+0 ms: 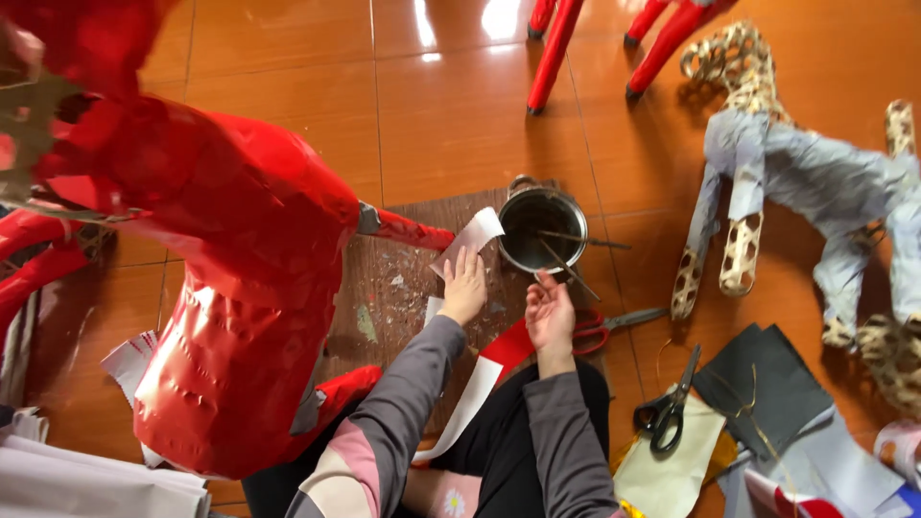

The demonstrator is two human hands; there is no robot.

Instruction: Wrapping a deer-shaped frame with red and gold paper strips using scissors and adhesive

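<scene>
1. Paper strip [468, 236], white face up, lies on the brown cardboard work mat [403, 288], just left of the small dark metal pot [543, 228].
2. Head view, strip: long axis runs diagonally, from its lower-left end under the left hand up-right to a free end curling beside the pot rim. A second, longer strip [483, 376], red on one side and white on the other, trails from between the two hands down toward the lap.
3. Left hand [465, 285]: palm down, fingers flat and spread, pressing the lower end of the white strip against the mat. Not clenched; a press more than a pinch.
4. Right hand [550, 314]: palm turned up and inward, fingers loosely curled, fingertips just below the pot rim beside the thin sticks [568, 255] that lean out of the pot. Cannot tell whether the fingers grip a stick or merely touch one.
5. Key relation: the strip extends up and to the right from the left fingertips; the left hand is on it, the right hand is nearer the pot than the strip.
6. Surroundings: red-handled scissors [604, 327] just right of the right hand; black-handled scissors [669, 408] farther lower right; large red paper-covered animal figure [240, 288] at left, overlapping the mat; unfinished grey-wrapped frame figure [806, 182] at right, well apart.
</scene>
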